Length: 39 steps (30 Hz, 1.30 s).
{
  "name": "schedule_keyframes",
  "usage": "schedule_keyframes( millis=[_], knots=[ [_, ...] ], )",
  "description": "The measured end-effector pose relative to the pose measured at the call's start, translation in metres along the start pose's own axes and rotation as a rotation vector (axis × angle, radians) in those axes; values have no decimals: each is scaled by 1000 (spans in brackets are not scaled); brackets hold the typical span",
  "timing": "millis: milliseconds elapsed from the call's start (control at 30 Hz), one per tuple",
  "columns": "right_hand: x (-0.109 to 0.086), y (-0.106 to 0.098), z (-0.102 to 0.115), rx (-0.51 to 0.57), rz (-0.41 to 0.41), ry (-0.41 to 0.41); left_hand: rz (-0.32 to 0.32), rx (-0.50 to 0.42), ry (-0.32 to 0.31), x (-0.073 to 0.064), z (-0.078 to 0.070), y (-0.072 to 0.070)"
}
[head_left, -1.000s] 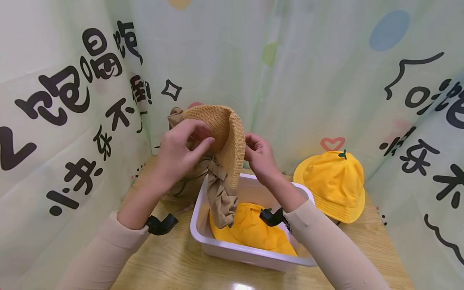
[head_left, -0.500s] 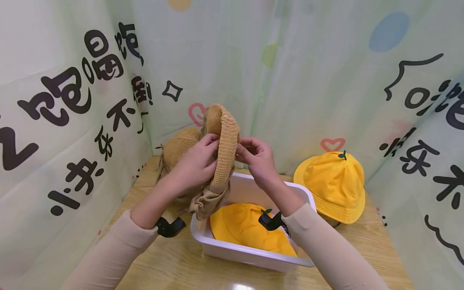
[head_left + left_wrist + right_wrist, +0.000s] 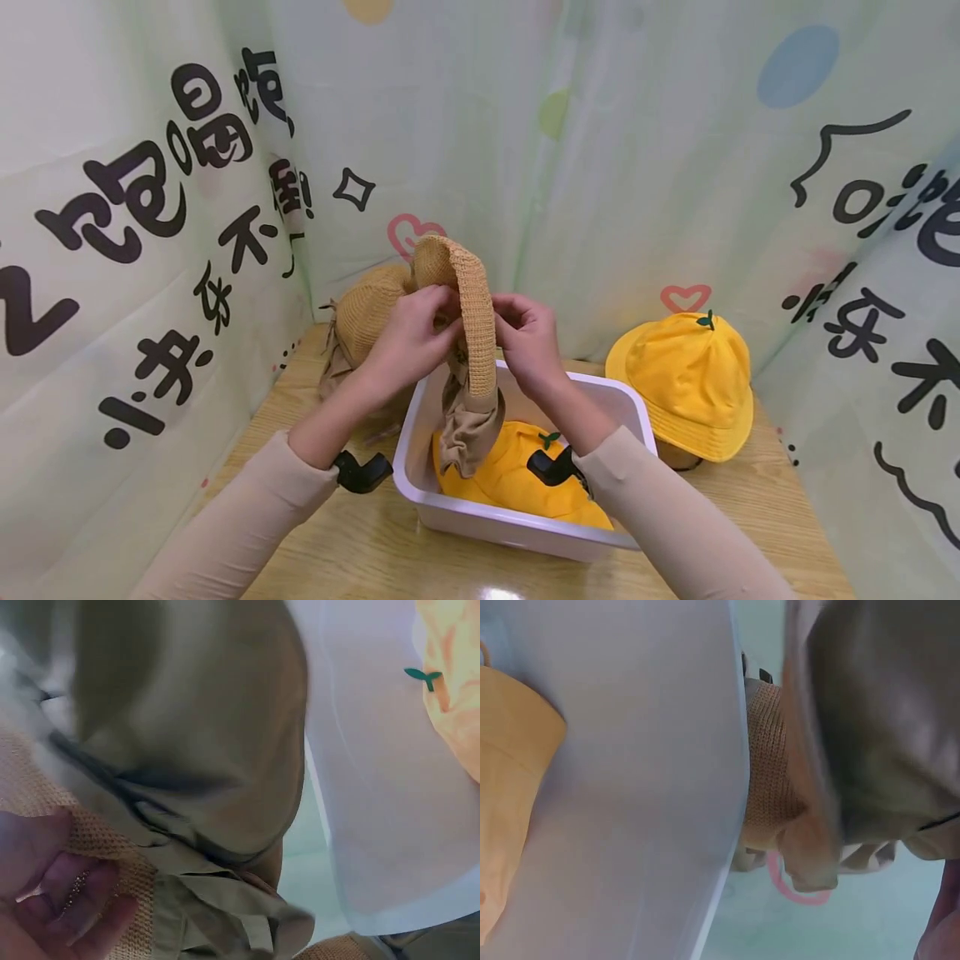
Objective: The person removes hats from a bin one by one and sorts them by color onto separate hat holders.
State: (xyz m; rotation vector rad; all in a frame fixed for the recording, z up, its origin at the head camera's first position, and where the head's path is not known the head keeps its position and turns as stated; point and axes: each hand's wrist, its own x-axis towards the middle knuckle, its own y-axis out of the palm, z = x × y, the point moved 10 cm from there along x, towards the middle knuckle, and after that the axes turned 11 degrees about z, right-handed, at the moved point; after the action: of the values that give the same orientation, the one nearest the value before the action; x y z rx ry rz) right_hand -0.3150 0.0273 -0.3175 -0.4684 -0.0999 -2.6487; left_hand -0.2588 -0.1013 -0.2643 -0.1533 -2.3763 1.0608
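Observation:
Both hands hold a tan woven sun hat [image 3: 477,325], folded so that its crown is bunched and its brown cloth brim [image 3: 471,429] hangs over the white bin. My left hand [image 3: 416,333] pinches it from the left; in the left wrist view that hand [image 3: 60,885] has curled fingers against the weave. The right hand [image 3: 531,337] grips the other side, its fingers bent and their tips partly hidden by the hat. Inside the white bin [image 3: 637,417] lies a yellow bucket hat [image 3: 517,479] with a green sprout on top.
Another tan woven hat [image 3: 367,308] with brown cloth stands behind the left hand. At the right, a second yellow bucket hat [image 3: 690,375] rests on a stand on the wooden table [image 3: 360,542]. Printed curtains [image 3: 637,183] enclose the table at the back and sides.
The held sun hat first turned edge-on and swung left, then came back right and slightly lower over the bin. My left hand went from loosely spread fingers to pinching it.

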Motion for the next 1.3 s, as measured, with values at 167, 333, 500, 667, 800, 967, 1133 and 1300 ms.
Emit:
schedule_keyframes(
  millis=[167,333,500,667,800,967,1133,1300],
  knots=[
    [3,1,1,-53,-6,-9,-56,-53,10,-2,2,-8],
    [9,0,9,-92,12,-39,-129,-16,48,-7,-5,-28],
    [14,-3,17,-88,0,-70,-180,14,62,-14,-8,-51],
    [19,-12,21,-122,-43,-75,-223,56,66,-20,-7,-74],
    [23,-16,25,-191,-69,-91,-257,97,66,-24,-3,-89],
    [27,-18,25,-241,-93,-105,-284,188,39,-28,6,-103],
    [33,-14,25,-271,-94,-130,-317,271,36,-31,15,-115],
    [37,-7,24,-313,-100,-181,-366,347,63,-35,22,-125]
  ],
)
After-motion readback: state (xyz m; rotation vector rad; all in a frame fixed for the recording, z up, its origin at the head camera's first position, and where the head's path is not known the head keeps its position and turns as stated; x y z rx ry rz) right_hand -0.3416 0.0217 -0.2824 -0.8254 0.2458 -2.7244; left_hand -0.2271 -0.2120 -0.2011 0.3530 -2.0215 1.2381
